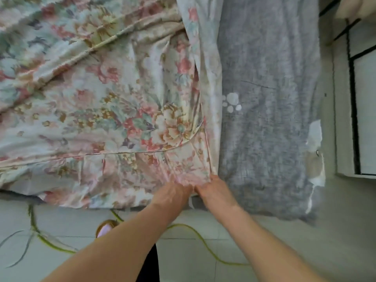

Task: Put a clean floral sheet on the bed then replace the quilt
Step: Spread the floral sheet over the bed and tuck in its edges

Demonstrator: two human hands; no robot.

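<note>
I see bare grey cover (270,98) open on my right; bunched floral sheet (105,102) blocks my left; yellow-green cord (195,233) crosses the floor.

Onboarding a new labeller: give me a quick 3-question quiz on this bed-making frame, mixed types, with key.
1. True or false: the floral sheet already covers the whole grey mattress cover.
2. Multiple choice: where are the left hand and right hand? A) apart at opposite bed corners B) close together at the sheet's near edge C) on the floor
3. Fill in: the white print on the grey cover is a ____.

Key: 1 false, the grey cover's right part is bare; 2 B; 3 paw print.
</note>
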